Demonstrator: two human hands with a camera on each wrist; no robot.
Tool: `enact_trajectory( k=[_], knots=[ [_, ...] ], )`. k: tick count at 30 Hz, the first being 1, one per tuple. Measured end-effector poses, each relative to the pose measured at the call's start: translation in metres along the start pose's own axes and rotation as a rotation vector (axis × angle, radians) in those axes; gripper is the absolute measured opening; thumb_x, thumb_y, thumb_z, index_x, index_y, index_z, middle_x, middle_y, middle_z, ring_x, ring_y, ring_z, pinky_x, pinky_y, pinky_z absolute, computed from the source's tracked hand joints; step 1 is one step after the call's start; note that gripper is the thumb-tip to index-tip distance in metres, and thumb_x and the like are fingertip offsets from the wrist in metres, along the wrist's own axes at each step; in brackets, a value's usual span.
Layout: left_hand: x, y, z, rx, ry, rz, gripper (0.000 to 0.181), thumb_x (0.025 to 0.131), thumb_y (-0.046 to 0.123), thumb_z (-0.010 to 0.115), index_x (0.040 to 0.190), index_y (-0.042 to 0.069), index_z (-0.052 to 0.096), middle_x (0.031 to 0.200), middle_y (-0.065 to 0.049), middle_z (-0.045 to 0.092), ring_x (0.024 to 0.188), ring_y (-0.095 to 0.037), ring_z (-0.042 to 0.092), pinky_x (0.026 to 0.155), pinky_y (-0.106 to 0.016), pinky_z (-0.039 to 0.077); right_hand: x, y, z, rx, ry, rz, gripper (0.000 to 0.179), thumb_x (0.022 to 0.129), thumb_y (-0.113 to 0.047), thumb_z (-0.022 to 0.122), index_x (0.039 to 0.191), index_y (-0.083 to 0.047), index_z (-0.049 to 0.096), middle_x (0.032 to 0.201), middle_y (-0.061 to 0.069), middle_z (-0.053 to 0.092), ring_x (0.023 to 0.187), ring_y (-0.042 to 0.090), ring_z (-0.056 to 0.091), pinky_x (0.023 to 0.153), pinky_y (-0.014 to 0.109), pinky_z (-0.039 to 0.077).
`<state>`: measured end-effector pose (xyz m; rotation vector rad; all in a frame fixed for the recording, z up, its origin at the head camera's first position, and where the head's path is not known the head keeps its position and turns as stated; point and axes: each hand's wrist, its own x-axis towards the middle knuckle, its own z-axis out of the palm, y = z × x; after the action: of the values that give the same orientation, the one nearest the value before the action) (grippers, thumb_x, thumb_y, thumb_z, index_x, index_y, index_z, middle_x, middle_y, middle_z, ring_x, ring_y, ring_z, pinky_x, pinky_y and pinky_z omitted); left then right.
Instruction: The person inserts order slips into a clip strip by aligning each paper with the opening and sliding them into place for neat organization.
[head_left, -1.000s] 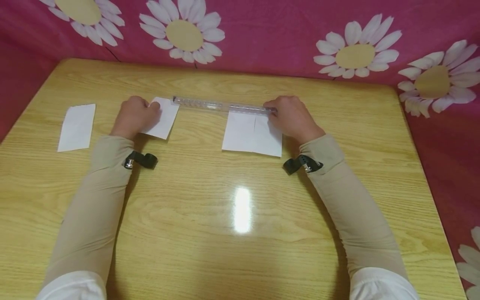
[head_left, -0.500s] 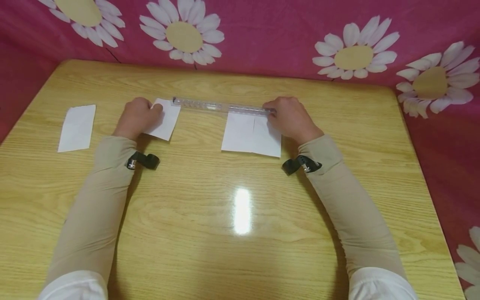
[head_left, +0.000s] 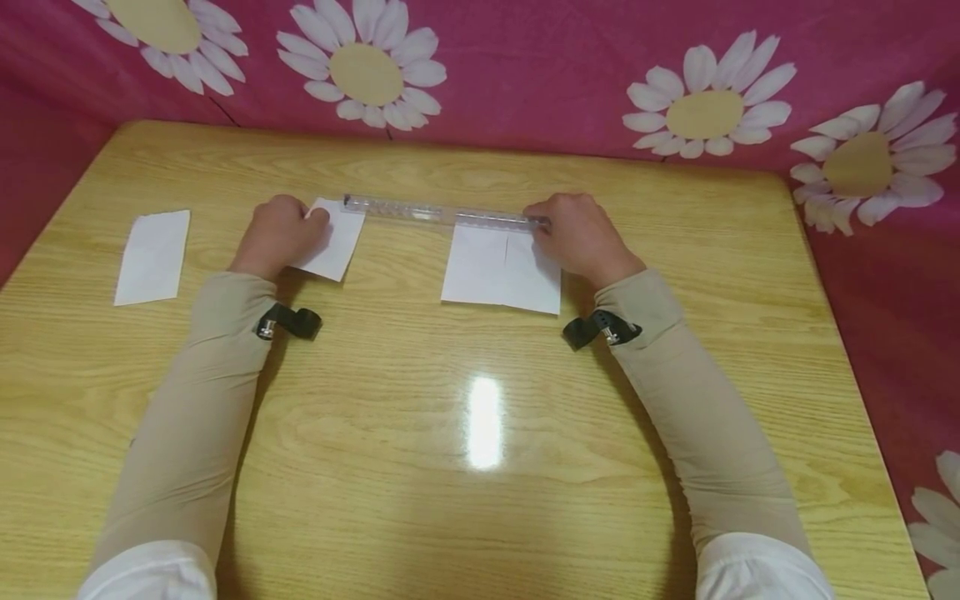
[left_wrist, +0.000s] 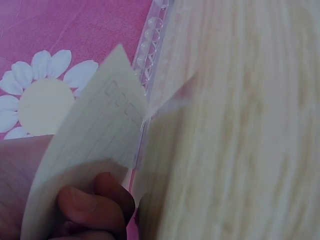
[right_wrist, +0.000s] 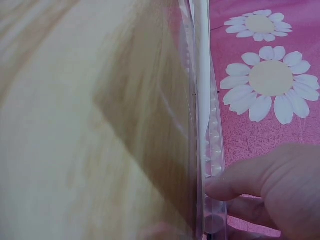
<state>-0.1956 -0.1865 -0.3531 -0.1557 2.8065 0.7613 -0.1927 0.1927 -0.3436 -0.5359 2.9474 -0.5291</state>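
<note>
In the head view my left hand (head_left: 279, 237) pinches a small piece of white paper (head_left: 337, 246) near the back of the table. The left wrist view shows this paper (left_wrist: 95, 130) raised at a slant, faint ruled lines on its face, fingers curled at its lower edge. My right hand (head_left: 581, 237) grips the right end of a clear plastic ruler (head_left: 405, 208) with cut-out shapes. The ruler's left end reaches the small paper's top corner. Under its right part lies a larger white sheet (head_left: 480, 271) with a short dark line, its right edge at my right hand.
Another white paper piece (head_left: 152, 258) lies on the wooden table (head_left: 375, 467) to the left. Behind the table hangs a pink cloth (head_left: 525, 75) with large daisies. Black wrist mounts (head_left: 600, 329) stick out from both sleeves.
My left hand has shifted slightly to the right with the small paper, which now overlaps the ruler's left end a little more. The right hand and ruler have barely moved.
</note>
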Motion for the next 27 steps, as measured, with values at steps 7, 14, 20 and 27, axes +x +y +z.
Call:
enact_trajectory(
  k=[7, 14, 20, 27],
  knots=[
    [0.0, 0.004, 0.002, 0.007, -0.015, -0.01, 0.056, 0.105, 0.04, 0.038, 0.113, -0.009, 0.061, 0.112, -0.028, 0.06, 0.096, -0.037, 0.055, 0.084, -0.046, 0.047, 0.0, 0.0, 0.0, 0.0, 0.003, 0.0, 0.038, 0.098, -0.007, 0.056, 0.134, -0.006, 0.068, 0.127, 0.02, 0.072, 0.099, 0.03, 0.062, 0.097, 0.048, 0.053],
    [-0.002, 0.008, 0.003, -0.001, -0.032, -0.022, 0.052, 0.105, 0.037, 0.036, 0.112, -0.007, 0.062, 0.109, -0.025, 0.059, 0.094, -0.034, 0.055, 0.08, -0.042, 0.046, 0.0, 0.0, -0.001, 0.013, -0.015, 0.018, 0.038, 0.1, -0.008, 0.056, 0.136, -0.006, 0.067, 0.131, 0.02, 0.07, 0.1, 0.03, 0.061, 0.096, 0.047, 0.053],
    [-0.004, 0.01, 0.004, -0.005, -0.031, -0.027, 0.048, 0.105, 0.036, 0.036, 0.104, -0.004, 0.062, 0.103, -0.021, 0.058, 0.09, -0.032, 0.054, 0.075, -0.037, 0.043, -0.001, -0.001, -0.001, 0.013, -0.023, 0.02, 0.038, 0.1, -0.008, 0.056, 0.136, -0.006, 0.067, 0.131, 0.021, 0.07, 0.099, 0.03, 0.061, 0.095, 0.046, 0.054],
    [-0.003, 0.011, 0.005, 0.004, -0.024, -0.025, 0.047, 0.104, 0.034, 0.035, 0.101, -0.004, 0.063, 0.103, -0.023, 0.06, 0.091, -0.032, 0.055, 0.075, -0.037, 0.043, -0.001, -0.002, -0.002, 0.007, -0.02, 0.022, 0.037, 0.1, -0.008, 0.056, 0.136, -0.007, 0.067, 0.131, 0.02, 0.07, 0.1, 0.03, 0.062, 0.096, 0.046, 0.054]
  ],
)
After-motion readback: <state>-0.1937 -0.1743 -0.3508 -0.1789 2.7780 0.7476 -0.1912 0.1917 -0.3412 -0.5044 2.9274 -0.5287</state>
